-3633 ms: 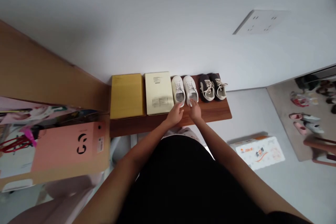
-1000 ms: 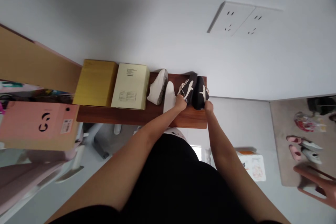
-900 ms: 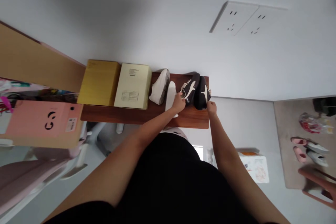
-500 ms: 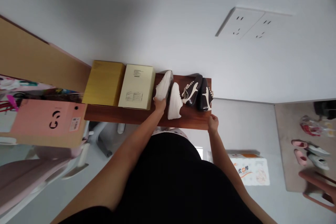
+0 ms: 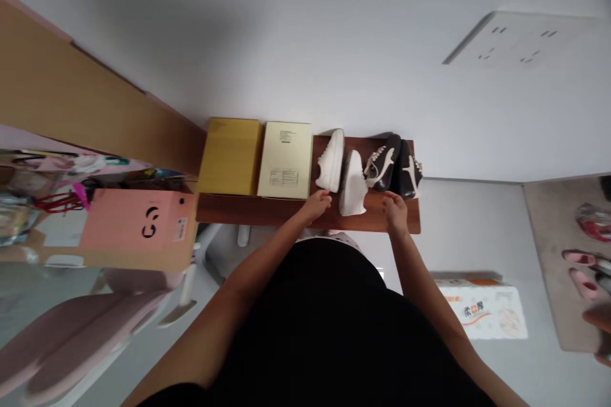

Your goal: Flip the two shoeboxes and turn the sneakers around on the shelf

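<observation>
Two pairs of shoes rest side by side on a reddish-brown wooden shelf (image 5: 377, 219). My left hand (image 5: 317, 205) is just below the near end of the left white sneaker (image 5: 331, 162), its fingers loosely bent and holding nothing. Beside it, the other white sneaker (image 5: 353, 184) is set nearer to me. My right hand (image 5: 395, 210) hovers over the shelf by the near end of a dark brown sneaker (image 5: 386, 165) with cream trim, fingers slightly apart. The second dark brown sneaker (image 5: 408, 172) lies at the shelf's right end.
A gold box (image 5: 230, 156) and a cream box (image 5: 285, 162) stand on the shelf's left part. Further left are a pink box (image 5: 128, 219) and a pink chair (image 5: 95, 331). A white tissue pack (image 5: 487, 311) lies on the floor at right. The wall (image 5: 334, 44) rises behind.
My left hand has let go of the left white sneaker, which now sits straighter on the shelf. My right hand has moved left from the shelf's corner toward the dark sneakers. The view has shifted left.
</observation>
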